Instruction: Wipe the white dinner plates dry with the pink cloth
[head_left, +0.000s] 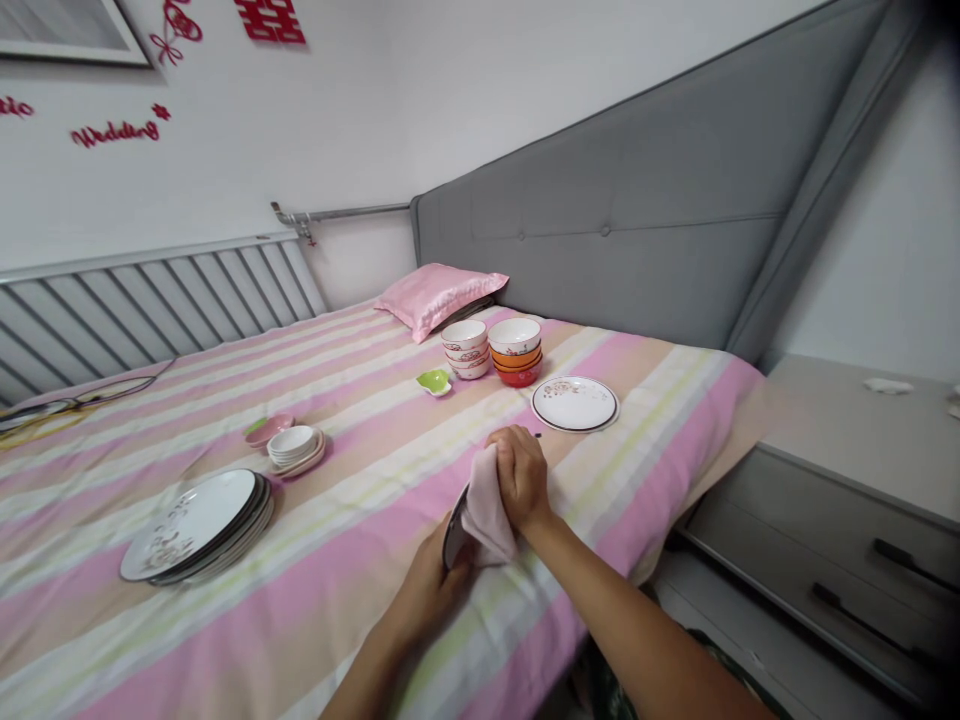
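Note:
My left hand grips the lower edge of a dark-rimmed plate, which is tilted on its side above the bed. A pale pink cloth is draped over the plate's face and edge, covering most of it. With fingers curled, my right hand holds the cloth against the plate's upper edge. Just beyond my right hand, a white oval plate with a dark rim and a floral print lies flat on the striped bedsheet.
Stacked bowls and patterned white bowls stand near a pink pillow, with a green leaf-shaped dish beside them. Leftward are stacked plates and small white dishes. A grey nightstand is at right.

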